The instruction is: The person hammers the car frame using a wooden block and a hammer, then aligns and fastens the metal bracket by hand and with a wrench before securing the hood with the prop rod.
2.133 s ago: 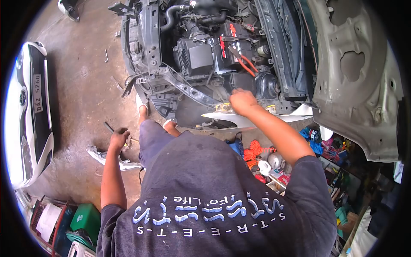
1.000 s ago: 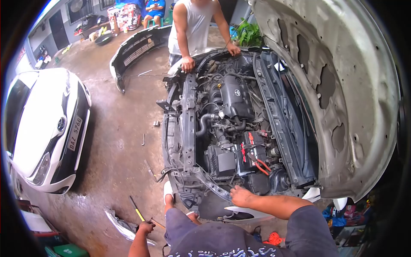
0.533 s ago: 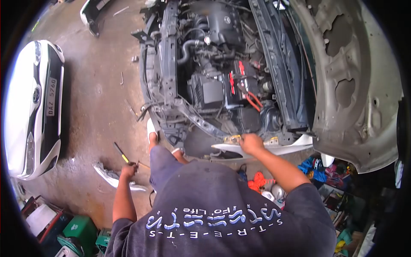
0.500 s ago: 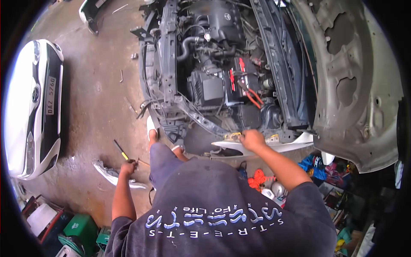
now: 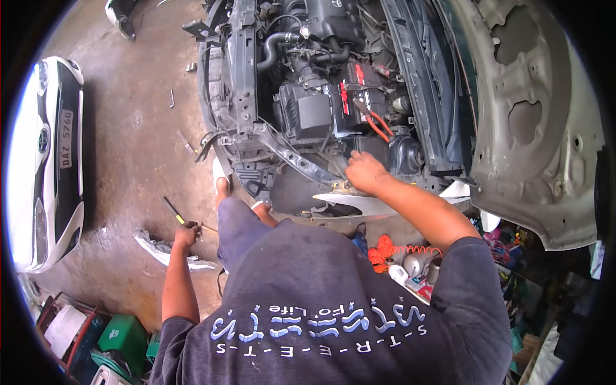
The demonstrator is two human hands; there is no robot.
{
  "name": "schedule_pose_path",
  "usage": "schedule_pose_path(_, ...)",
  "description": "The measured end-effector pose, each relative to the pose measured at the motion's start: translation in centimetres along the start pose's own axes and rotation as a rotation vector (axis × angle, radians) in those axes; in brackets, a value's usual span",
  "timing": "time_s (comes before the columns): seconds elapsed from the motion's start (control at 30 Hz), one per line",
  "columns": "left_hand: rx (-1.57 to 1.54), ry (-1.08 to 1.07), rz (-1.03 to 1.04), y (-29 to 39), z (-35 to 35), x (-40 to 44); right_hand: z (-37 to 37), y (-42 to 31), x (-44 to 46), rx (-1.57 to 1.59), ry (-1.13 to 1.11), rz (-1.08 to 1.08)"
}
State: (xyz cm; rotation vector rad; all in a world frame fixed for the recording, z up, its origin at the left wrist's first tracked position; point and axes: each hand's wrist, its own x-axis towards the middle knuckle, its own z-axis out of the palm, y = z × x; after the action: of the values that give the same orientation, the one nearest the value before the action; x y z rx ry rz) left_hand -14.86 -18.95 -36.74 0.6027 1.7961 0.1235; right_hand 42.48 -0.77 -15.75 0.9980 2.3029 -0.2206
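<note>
On the left, my left hand (image 5: 186, 235) is closed round a tool with a black and yellow handle (image 5: 172, 210), held low over the floor. A thin brown stick-like piece shows beside those fingers; I cannot tell whether it belongs to the tool. My right hand (image 5: 367, 173), fingers curled, is above the white fender (image 5: 359, 204) at the edge of the engine bay. Whatever those fingers hold, if anything, is hidden. Pliers with orange-red handles (image 5: 378, 125) lie across the car battery (image 5: 360, 96), just beyond that hand.
The raised hood (image 5: 545, 128) stands at the right. A white car (image 5: 58, 160) is parked at the left. A white trim piece (image 5: 167, 249) and an L-shaped wrench (image 5: 172, 98) lie on the floor. An orange coiled hose (image 5: 384, 250) and a green box (image 5: 123, 340) are nearby.
My right hand has lifted off the fender's edge and moved slightly up and left, towards the engine bay. My left hand keeps the tool. The whole view has shifted a little.
</note>
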Motion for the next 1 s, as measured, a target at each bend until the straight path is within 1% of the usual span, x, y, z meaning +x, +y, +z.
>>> schedule_pose_path(0.07,-0.034,-0.007,-0.023,-0.5,0.2,-0.1,0.3,0.0,-0.5,-0.013,-0.011,-0.044)
schedule_pose_path(0.13,-0.041,-0.013,-0.063,-1.2,0.2,-0.3,0.9,-0.9,-2.4,0.227,-0.151,0.347)
schedule_pose_path(0.17,-0.047,-0.016,-0.069,-1.5,0.3,-0.6,1.6,-2.1,-3.5,0.222,-0.157,0.343)
schedule_pose_path(0.23,-0.027,0.013,-0.104,-1.8,0.5,-1.9,2.8,-4.2,-5.5,0.407,-0.024,0.629)
schedule_pose_path(0.27,-0.041,0.002,-0.139,-2.8,0.6,-1.6,2.7,-3.7,-5.2,0.396,-0.029,0.613)
schedule_pose_path(0.33,-0.028,0.005,-0.127,-5.0,0.5,-1.4,2.4,-4.0,-4.7,0.504,-0.1,0.724)
schedule_pose_path(0.37,-0.005,0.001,-0.096,-5.6,0.3,-0.9,2.2,-3.8,-4.7,0.512,-0.1,0.723)
schedule_pose_path(0.43,0.005,0.009,-0.109,-7.0,0.0,0.4,1.2,-2.2,-4.4,0.413,-0.014,0.569)
schedule_pose_path(0.47,0.021,0.019,-0.099,-7.5,-0.2,0.8,0.7,-1.8,-4.2,0.385,-0.049,0.547)
schedule_pose_path(0.5,0.037,0.027,-0.088,-7.0,-0.2,0.5,0.4,-1.6,-4.1,0.389,-0.056,0.55)
schedule_pose_path(0.57,0.014,0.016,-0.118,-5.8,-0.4,0.2,0.2,-1.2,-3.7,0.221,0.014,0.347)
schedule_pose_path(0.6,0.057,0.009,-0.097,-5.2,-0.4,0.1,0.2,-1.3,-3.3,0.171,0.02,0.297)
schedule_pose_path(0.63,0.099,0.003,-0.076,-4.6,-0.5,0.1,0.0,-1.1,-2.8,0.172,0.019,0.296)
schedule_pose_path(0.7,0.078,0.018,-0.067,-2.7,-0.2,-0.4,-0.3,-0.6,-1.9,0.14,0.042,0.114)
schedule_pose_path(0.73,0.058,0.033,-0.052,-2.1,-0.2,-0.3,0.0,-0.4,-1.4,0.144,0.039,0.112)
schedule_pose_path(0.8,0.028,0.023,-0.023,-1.2,0.0,-0.1,0.3,0.1,-0.6,0.036,0.048,-0.022)
schedule_pose_path(0.83,-0.004,0.013,0.008,-0.9,0.1,0.1,0.2,0.2,-0.6,0.039,0.044,-0.021)
schedule_pose_path(0.93,-0.042,-0.012,-0.005,-0.7,0.5,0.2,0.0,0.1,-0.9,0.012,0.002,-0.055)
schedule_pose_path(1.0,-0.051,-0.022,-0.006,-0.6,0.7,0.2,1.2,-1.4,-2.7,0.239,-0.122,0.343)
